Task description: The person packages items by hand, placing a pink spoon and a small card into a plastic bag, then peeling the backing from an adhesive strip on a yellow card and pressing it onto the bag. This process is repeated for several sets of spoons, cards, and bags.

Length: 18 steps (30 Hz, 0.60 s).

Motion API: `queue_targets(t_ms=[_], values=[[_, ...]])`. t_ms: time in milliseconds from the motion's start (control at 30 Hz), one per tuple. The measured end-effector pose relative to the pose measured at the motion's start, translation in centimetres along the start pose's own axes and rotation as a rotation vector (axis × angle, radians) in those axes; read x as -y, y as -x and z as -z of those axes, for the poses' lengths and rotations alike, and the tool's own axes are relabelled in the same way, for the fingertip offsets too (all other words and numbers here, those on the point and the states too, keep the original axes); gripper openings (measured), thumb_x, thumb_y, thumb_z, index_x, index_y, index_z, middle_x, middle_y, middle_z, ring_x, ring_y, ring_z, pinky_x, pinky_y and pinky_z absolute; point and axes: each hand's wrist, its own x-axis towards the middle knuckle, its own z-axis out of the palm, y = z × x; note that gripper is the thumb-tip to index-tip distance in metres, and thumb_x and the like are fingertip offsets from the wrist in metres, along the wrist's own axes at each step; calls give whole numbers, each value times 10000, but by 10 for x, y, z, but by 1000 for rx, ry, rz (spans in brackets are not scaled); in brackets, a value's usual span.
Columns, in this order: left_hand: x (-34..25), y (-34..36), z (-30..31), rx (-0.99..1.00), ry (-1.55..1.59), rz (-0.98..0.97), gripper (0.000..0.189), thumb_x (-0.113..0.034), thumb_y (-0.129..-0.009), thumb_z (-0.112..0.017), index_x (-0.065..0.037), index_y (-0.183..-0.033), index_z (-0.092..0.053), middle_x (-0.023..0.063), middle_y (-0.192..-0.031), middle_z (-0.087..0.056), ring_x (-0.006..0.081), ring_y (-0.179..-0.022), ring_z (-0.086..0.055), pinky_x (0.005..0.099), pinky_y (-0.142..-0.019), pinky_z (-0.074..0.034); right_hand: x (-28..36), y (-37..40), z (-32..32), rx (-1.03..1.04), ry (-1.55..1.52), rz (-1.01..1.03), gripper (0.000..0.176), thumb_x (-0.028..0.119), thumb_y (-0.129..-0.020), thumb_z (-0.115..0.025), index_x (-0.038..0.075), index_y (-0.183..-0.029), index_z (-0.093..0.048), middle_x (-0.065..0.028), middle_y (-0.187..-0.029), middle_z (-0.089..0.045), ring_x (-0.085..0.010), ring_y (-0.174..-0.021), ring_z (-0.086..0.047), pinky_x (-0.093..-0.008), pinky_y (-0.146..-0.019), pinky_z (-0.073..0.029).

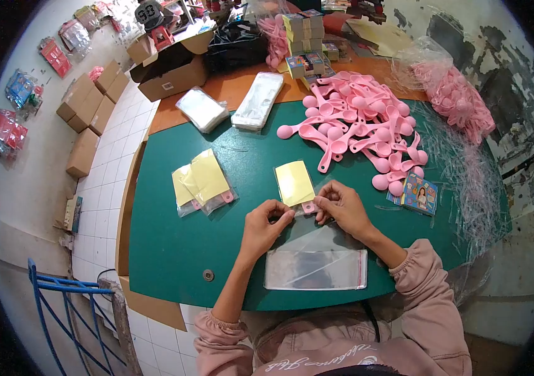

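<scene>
A clear plastic bag with a yellow card (295,182) inside lies on the green table (179,257), and a pink handle end shows at its lower edge. My left hand (265,227) pinches the bag's lower left corner. At the lower right corner, the fingers of my right hand (343,210) are closed on the same bag. Just below my hands rests a stack of clear plastic bags (317,269). To the left lie filled bags with yellow cards (207,178). A heap of pink measuring spoons (367,119) spreads out beyond my right hand, with printed cards (418,193) at its near edge.
Two stacks of clear bags (258,100) lie at the back, near an open cardboard box (176,69). Bundled card stacks (304,37) stand behind the spoons. A bag of pink spoons (458,100) and plastic scraps (467,182) line the right side. A round metal piece (208,275) sits front left.
</scene>
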Motion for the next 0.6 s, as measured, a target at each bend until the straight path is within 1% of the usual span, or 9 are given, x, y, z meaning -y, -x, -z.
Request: queue_targets(t_ms=[33, 100, 233, 300, 433, 500, 533, 567, 600], values=[[0, -1, -1, 2, -2, 2, 175, -104, -768, -647, 5, -867, -553, 59, -740, -607, 97, -707, -598, 219, -637, -475, 0, 0, -1, -48, 34, 19, 115, 60, -841, -547, -32, -861, -483, -87, -710, -575, -128, -575, -597, -235, -477, -502], [-2, -2, -4, -97, 152, -64, 232, -85, -762, -653, -16, -918, -496, 68, -736, -595, 94, -701, -589, 220, -627, -479, 1, 1, -3, -99, 68, 37, 114, 49, -830, -558, -28, -848, -476, -80, -688, -572, -124, -555, -594, -231, -453, -493], [-4, -3, -4, -58, 235, -63, 273, -57, -762, -647, -34, -938, -441, 68, -750, -582, 90, -705, -583, 214, -615, -478, 8, 3, -6, -126, 142, 53, 132, 39, -826, -569, 6, -818, -442, -63, -660, -551, -99, -512, -564, -210, -431, -465], [-11, -1, -3, -27, 247, -4, 206, -28, -782, -618, -28, -859, -428, 40, -791, -523, 87, -737, -544, 203, -596, -452, 7, 2, -6, -130, 165, 54, 139, 35, -822, -573, 13, -808, -437, -57, -646, -548, -95, -497, -558, -210, -423, -462], [-5, -3, -1, 37, 152, 15, 165, -41, -790, -609, -24, -868, -465, 24, -830, -532, 82, -736, -540, 199, -591, -440, 5, 1, -7, -135, 159, 57, 119, 38, -819, -574, 12, -842, -460, -54, -650, -559, -89, -490, -554, -203, -413, -449], [-5, -2, -2, 22, 136, -4, 178, -63, -800, -596, -35, -971, -552, 42, -936, -593, 77, -756, -561, 213, -567, -476, 8, 3, -10, -140, 186, 56, 114, 43, -821, -572, 4, -872, -478, -52, -657, -565, -87, -494, -556, -202, -411, -446], [-6, -2, -2, 23, 137, -4, 178, -63, -800, -596, -35, -971, -552, 42, -936, -593, 77, -756, -561, 213, -567, -476, 11, 5, -12, -151, 239, 69, 138, 50, -815, -574, -2, -916, -494, -56, -634, -564, -98, -490, -557, -226, -415, -455], [-8, -1, -1, 6, 98, -18, 266, -66, -793, -604, -51, -1051, -545, 55, -978, -593, 78, -777, -559, 213, -564, -476, 12, 7, -13, -161, 292, 81, 176, 58, -810, -575, -7, -961, -511, -60, -611, -563, -110, -485, -558, -250, -419, -464], [-9, 1, 0, -12, 59, -31, 354, -69, -785, -612, -67, -1132, -538, 67, -1021, -593, 79, -797, -558, 212, -561, -475, 14, 8, -12, -160, 294, 79, 176, 58, -810, -575, -7, -961, -511, -60, -611, -563, -110, -485, -558, -250, -419, -464]])
